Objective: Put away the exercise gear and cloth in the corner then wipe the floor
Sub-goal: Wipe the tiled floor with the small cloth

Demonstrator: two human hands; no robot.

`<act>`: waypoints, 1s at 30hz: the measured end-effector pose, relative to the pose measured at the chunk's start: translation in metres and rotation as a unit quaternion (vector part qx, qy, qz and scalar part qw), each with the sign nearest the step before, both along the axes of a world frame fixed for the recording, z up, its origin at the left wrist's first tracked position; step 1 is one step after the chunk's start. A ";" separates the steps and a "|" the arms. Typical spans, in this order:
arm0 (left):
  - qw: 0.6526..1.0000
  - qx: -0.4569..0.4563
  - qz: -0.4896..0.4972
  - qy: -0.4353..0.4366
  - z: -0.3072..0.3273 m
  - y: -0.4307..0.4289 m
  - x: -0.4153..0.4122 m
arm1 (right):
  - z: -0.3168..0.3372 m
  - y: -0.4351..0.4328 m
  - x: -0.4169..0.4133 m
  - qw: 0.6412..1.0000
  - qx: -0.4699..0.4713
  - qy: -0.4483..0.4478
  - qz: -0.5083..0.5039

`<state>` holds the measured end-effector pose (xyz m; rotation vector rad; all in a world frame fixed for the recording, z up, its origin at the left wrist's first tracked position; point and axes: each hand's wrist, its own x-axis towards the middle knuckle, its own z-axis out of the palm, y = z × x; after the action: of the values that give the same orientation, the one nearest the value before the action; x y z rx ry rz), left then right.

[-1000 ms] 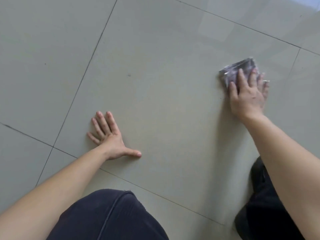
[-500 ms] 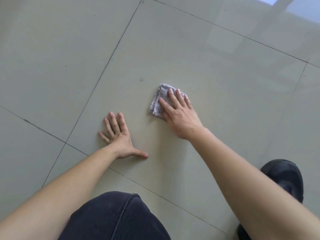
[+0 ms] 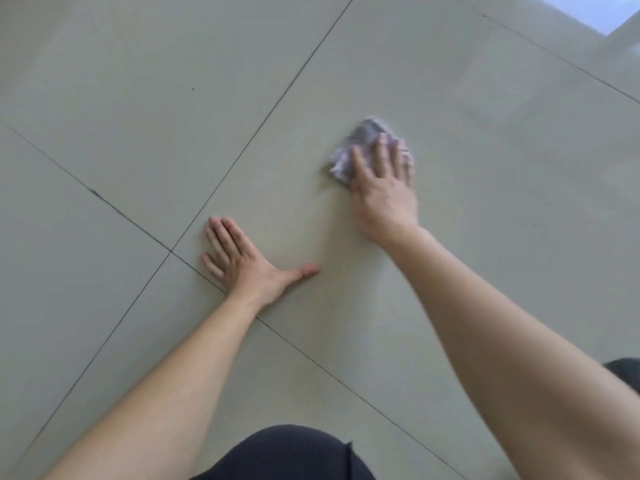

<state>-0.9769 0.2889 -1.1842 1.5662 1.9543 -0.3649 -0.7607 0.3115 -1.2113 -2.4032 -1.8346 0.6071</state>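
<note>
Both hands lay flat on the floor (image 3: 138, 98). The left hand (image 3: 242, 268) was spread palm down with its thumb out to the side, holding nothing and apparently serving as a prop. The right hand (image 3: 384, 188), ahead of it and further right, pressed a cloth (image 3: 360, 140) down with straight fingers (image 3: 381, 154). The cloth, a small greyish wad, sat under those fingers and stuck out past the fingertips and on the thumb side; its edges were blurred, so its folds could not be read. It looked soft, light and limp. It would likely bunch or roll if pushed from one edge, and glide easily over the glossy tile. Flat pressure over its middle seemed the surest hold for wiping. To lift it, a pinch on the bulk beside the thumb would probably gather it whole. Nothing about it seemed breakable. A dark-clad knee (image 3: 287, 455) showed nearer the body than the left hand, between the two forearms.
</note>
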 end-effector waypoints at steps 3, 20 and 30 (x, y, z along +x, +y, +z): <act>1.000 -0.012 -0.001 0.009 -0.003 0.002 -0.001 | 0.006 0.022 -0.066 0.989 -0.010 0.024 0.144; 0.997 -0.079 -0.010 0.004 0.009 0.014 0.001 | 0.007 0.084 -0.026 0.990 -0.030 -0.019 0.140; 0.996 -0.083 -0.012 0.017 0.000 0.013 -0.001 | 0.009 0.148 0.040 0.987 -0.023 0.000 0.157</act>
<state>-0.9782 0.3017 -1.1843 1.4869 1.8787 -0.5530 -0.7207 0.4595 -1.2019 -2.1540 -2.2425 0.6768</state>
